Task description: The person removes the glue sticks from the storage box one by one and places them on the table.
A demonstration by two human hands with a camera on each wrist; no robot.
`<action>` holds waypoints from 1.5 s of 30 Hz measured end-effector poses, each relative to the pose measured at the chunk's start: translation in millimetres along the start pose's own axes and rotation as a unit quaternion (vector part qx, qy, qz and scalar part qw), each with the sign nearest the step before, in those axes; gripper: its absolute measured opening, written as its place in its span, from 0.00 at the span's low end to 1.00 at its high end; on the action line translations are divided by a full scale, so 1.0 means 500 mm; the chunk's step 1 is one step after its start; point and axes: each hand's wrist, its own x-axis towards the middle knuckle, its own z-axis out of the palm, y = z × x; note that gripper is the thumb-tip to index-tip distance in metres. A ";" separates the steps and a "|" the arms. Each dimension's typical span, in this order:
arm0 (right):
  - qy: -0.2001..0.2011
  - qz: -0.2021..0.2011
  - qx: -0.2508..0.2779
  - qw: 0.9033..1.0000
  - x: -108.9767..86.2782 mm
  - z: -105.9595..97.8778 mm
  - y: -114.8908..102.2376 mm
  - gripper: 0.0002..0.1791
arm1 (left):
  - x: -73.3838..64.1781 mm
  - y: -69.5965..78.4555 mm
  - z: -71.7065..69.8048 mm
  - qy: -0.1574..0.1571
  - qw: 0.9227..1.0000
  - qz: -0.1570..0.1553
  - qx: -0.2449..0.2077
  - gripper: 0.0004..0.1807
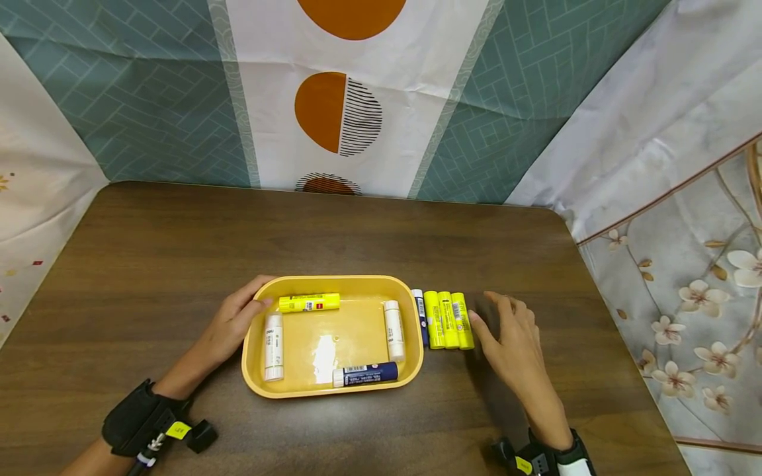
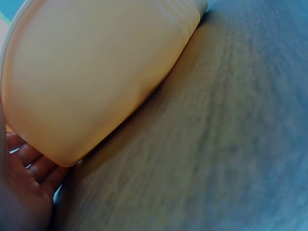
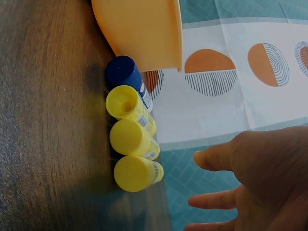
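My left hand (image 1: 238,317) grips the left end of a yellow plastic tray (image 1: 333,395), thumb over the rim and fingers along the outer wall. Inside lie a yellow glue stick (image 1: 309,303) along the far side, a white one (image 1: 274,347) at the left, another white one (image 1: 394,330) at the right and a dark blue one (image 1: 366,375) along the near side. Against the tray's right end is a blue glue stick (image 3: 122,72), followed by a row of three yellow glue sticks (image 1: 448,320). My right hand (image 1: 513,337) hovers just right of that row, fingers spread and holding nothing.
All of this is on a brown wood-grain table (image 1: 333,238). A patterned cloth (image 1: 387,59) hangs behind its far edge, and a floral cloth (image 1: 684,317) hangs on the right. Each wrist wears a black strap with a small camera (image 1: 201,436).
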 end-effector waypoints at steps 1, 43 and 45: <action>-0.001 -0.002 0.002 1.000 0.000 0.000 0.000 0.34 | 0.000 0.000 0.000 0.000 1.000 -0.001 0.001 0.18; 0.034 -0.088 0.013 0.995 0.040 -0.039 -0.101 0.36 | -0.001 -0.001 0.001 0.003 1.000 0.019 -0.010 0.18; 0.033 -0.092 0.016 0.995 0.042 -0.039 -0.106 0.36 | -0.002 -0.001 0.001 0.002 1.000 0.018 -0.011 0.18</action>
